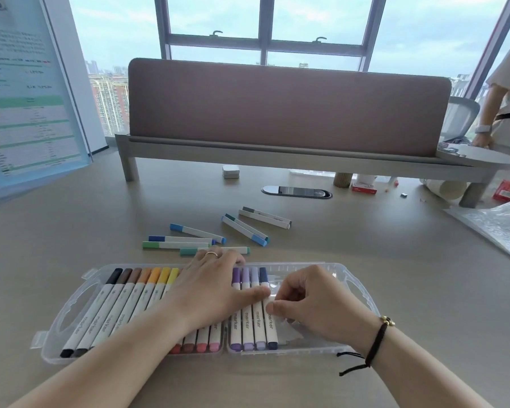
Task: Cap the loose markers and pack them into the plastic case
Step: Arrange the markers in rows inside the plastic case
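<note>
Clear plastic case (71, 304) on the table, packing step: dark blue marker (270, 316) going in beside the purple ones.
Right hand (315, 301) pinches that marker with curled fingers; left hand (215, 287) lies flat, fingers straight, pressing the packed row. Seven loose markers (195, 241) lie just behind the case, looks like all capped; next move probably reaching for one. Markers under the left hand hidden; right end of the case bare.
</note>
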### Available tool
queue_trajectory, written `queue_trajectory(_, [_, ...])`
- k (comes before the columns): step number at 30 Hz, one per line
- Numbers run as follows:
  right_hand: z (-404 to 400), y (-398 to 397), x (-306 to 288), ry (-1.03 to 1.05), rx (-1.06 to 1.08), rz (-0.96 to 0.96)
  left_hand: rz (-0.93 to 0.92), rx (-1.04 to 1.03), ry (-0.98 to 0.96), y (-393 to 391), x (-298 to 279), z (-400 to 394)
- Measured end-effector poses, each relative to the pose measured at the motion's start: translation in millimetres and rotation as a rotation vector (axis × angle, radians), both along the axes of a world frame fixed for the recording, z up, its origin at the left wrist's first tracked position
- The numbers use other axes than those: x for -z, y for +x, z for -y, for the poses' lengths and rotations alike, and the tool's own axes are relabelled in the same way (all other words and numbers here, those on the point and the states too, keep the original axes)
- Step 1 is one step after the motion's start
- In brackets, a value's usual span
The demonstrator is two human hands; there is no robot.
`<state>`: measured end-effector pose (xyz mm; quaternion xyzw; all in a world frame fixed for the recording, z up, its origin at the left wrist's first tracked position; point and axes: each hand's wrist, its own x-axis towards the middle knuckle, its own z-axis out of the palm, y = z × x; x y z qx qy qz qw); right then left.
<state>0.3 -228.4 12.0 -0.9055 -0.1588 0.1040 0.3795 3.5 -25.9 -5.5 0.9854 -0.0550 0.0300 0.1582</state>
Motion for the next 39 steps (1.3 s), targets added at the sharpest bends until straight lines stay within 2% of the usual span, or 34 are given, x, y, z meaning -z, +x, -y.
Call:
queue_trajectory(6, [2,1,4,0.036,0.006,-0.022,-0.012,0.001,-0.001,0,0,1])
queue_trajectory(11, [-5,16,-12,-0.014,-0.018,-0.085,-0.053,-0.01,-0.059,3,-5,-5])
queue_trajectory(17, [-55,78,-36,0.101,0.096,0.093,-0.089,-0.008,-0.098,3,-9,-18])
queue_trajectory(21, [-107,110,-37,-0.083,-0.076,0.204,-0.088,-0.022,-0.056,0,-10,-18])
queue_trajectory(26, [-152,130,-35,-0.283,-0.237,0.218,-0.084,-0.011,-0.003,-2,-8,-15])
queue_trajectory(33, [-164,145,-32,-0.5,-0.305,0.287,-0.076,-0.017,0.003,0,-7,-16])
queue_trajectory(39, [-159,138,-26,-0.572,-0.325,0.339,-0.067,-0.041,-0.024,-2,-8,-16])
